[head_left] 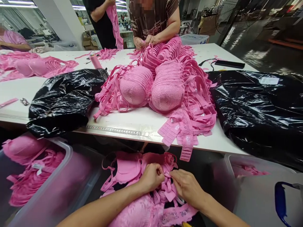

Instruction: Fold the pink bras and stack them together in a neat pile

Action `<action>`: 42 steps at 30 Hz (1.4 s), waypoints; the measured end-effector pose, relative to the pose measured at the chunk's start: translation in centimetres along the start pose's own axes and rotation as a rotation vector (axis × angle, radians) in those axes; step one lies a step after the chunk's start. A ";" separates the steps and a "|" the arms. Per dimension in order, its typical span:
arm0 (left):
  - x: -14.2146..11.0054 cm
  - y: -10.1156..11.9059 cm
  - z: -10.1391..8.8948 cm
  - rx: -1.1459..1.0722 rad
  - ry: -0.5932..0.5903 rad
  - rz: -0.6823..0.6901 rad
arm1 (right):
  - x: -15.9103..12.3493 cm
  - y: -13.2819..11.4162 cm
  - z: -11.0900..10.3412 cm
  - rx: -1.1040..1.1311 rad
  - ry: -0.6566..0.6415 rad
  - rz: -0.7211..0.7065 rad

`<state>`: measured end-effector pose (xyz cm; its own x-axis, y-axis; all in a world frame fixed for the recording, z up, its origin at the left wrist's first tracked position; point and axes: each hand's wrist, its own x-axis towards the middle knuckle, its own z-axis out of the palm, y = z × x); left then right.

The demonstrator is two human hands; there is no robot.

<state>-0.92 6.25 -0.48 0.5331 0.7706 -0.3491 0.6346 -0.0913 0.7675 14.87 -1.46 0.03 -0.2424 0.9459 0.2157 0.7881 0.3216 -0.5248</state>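
Note:
Pink bras (132, 209) lie in my lap below the table edge, cups and straps overlapping. My left hand (152, 178) is closed, thumb and fingers pinched at a pink bra strap. Close beside it on the right, my right hand (187, 184) pinches a narrow part of the same strap (167, 174). Loose straps hang between and below my hands. Above them on the table, a long nested stack of pink bras (168, 91) stands with its cups facing me, and its lace bands (187, 134) drape over the front edge.
Black plastic bags (63, 97) flank the stack. A measuring tape (115, 130) runs along the table edge. Clear bins (68, 154) stand at both sides below, the left one holding bras. A phone (229, 64) lies at the right. Across the table a co-worker (153, 19) handles the stack's far end.

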 end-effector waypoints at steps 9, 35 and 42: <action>0.4 -0.5 0.3 -0.201 0.068 0.041 | 0.4 -0.2 2.0 -0.054 0.111 0.057; -0.1 -0.6 0.1 -0.061 0.117 0.144 | 0.5 -0.6 2.2 0.283 0.149 0.276; 0.2 -1.1 -0.3 -0.120 0.152 0.069 | 2.5 -0.3 4.0 0.321 0.162 0.312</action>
<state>-1.69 6.69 -1.18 0.4766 0.8522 -0.2157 0.5235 -0.0780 0.8484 11.75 0.99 -2.59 0.0894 0.9888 0.1193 0.5887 0.0442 -0.8071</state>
